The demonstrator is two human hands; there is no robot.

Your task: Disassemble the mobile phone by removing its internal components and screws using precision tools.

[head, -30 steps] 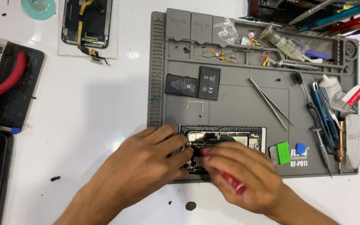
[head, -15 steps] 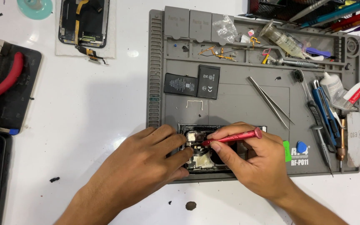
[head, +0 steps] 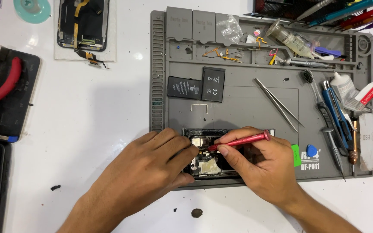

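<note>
An opened phone body (head: 206, 162) lies at the front edge of a grey repair mat (head: 247, 108). My left hand (head: 147, 168) rests on the phone's left end, fingers pressing on its frame. My right hand (head: 264, 166) holds a red screwdriver (head: 240, 140) nearly level, its tip down inside the phone near the left end. My hands cover much of the phone.
Two black battery pieces (head: 197, 84), steel tweezers (head: 279, 103), several tools (head: 337, 116) and small parts lie on the mat. A detached phone screen (head: 83, 26) sits at the back left. Red-handled pliers (head: 3, 88) rest on a black pad at left.
My right hand turned the red screwdriver from under the palm to lie level above the phone, tip to the left. It has stayed there since. My left hand kept its place.
</note>
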